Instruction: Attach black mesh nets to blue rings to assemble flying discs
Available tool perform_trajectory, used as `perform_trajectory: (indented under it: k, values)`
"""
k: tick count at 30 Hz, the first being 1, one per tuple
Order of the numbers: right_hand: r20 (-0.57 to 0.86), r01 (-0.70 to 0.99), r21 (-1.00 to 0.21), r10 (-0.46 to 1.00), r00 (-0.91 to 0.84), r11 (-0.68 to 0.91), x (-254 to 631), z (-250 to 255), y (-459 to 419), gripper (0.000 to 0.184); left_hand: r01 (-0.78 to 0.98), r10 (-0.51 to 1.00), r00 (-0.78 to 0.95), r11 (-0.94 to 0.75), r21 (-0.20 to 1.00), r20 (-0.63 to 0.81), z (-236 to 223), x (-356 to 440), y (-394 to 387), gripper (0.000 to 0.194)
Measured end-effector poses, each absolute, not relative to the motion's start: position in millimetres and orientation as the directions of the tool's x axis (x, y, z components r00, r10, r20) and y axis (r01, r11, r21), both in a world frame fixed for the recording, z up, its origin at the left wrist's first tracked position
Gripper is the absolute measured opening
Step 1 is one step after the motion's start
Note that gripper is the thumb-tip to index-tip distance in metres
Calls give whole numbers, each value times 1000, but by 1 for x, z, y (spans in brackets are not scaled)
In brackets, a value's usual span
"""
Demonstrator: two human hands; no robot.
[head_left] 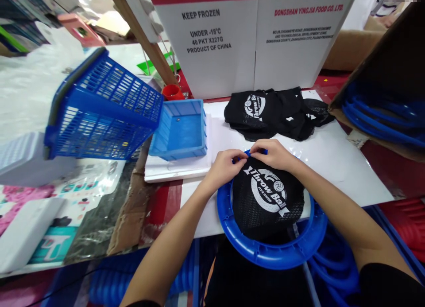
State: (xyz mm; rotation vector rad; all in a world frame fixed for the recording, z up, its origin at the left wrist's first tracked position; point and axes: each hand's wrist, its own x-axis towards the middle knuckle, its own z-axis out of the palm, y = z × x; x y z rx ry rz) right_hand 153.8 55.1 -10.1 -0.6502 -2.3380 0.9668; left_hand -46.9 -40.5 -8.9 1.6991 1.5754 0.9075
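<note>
A blue plastic ring (pixel 265 251) lies at the near edge of the white board (pixel 338 165). A black mesh net printed "Throw Ball" (pixel 267 196) covers its middle. My left hand (pixel 225 167) pinches the net's edge against the far rim of the ring. Right beside it, my right hand (pixel 274 154) is closed on the same edge. A pile of more black nets (pixel 275 112) lies further back on the board.
A small blue tray (pixel 181 130) sits left of my hands, with a tipped blue basket (pixel 102 107) beyond it. White cartons (pixel 252 36) stand at the back. A cardboard box at right holds more blue rings (pixel 381 116). Another person's arm (pixel 352 48) rests at the far right.
</note>
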Motion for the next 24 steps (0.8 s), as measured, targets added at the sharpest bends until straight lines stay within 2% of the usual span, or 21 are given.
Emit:
perform_trajectory:
  k: [8,15,17,20,22,24]
  values:
    - [321,195,-738,591,-740,646,154,-13,55,8,581,997,39,-78,810,68,-10,-46,-39,17]
    - [337,224,-606,502,-796,763,148,-21,57,15,659,992,95,-122,742,79,-8,-42,-35,19]
    - [299,268,-492,449,-842,829,151,-12,56,15,711,990,107,-142,689,94,-9,-41,-34,18]
    - [186,395,-198,430,-883,897,167,14,37,14,783,985,148,-172,598,90,-10,-42,-37,17]
    - [137,517,-15,514,-847,856,186,31,8,14,826,983,166,-182,533,78,-9,-41,-41,20]
    - [131,630,76,619,-774,773,210,39,-31,13,875,984,167,-175,451,57,-5,-37,-45,22]
